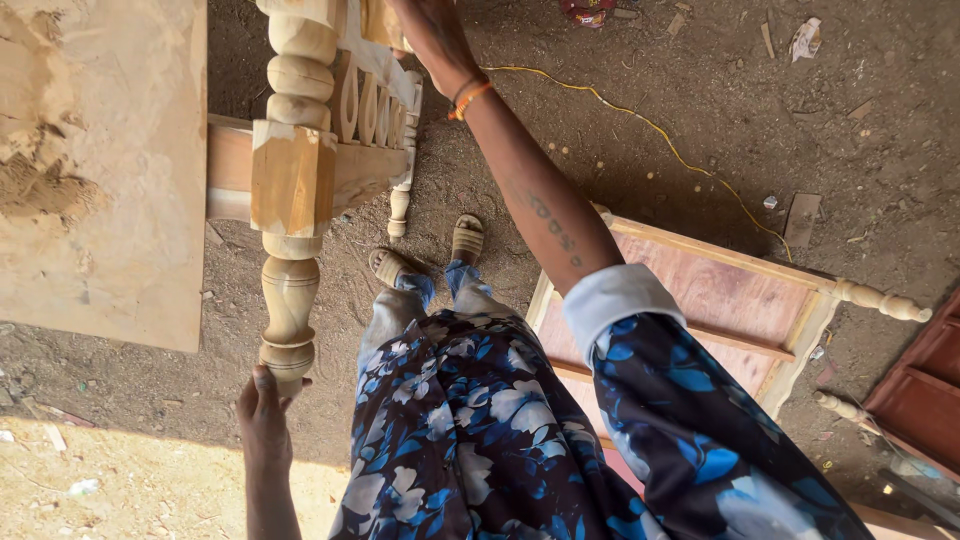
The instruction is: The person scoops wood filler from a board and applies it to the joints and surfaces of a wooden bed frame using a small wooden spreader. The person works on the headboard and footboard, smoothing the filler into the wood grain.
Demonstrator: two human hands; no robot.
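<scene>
Left hand [262, 415] cupped round the foot of the turned wooden leg [291, 190]. Right hand [432, 35] gripping the carved frame [375, 105] up top, all raised above the dirt floor [700, 130].

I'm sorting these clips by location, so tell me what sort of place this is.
Probably an open-air furniture workshop on a dirt floor. The left hand holds the turned leg of an unfinished carved wooden frame, another unpainted bed frame lies nearby, and wood scraps litter the ground.
</scene>
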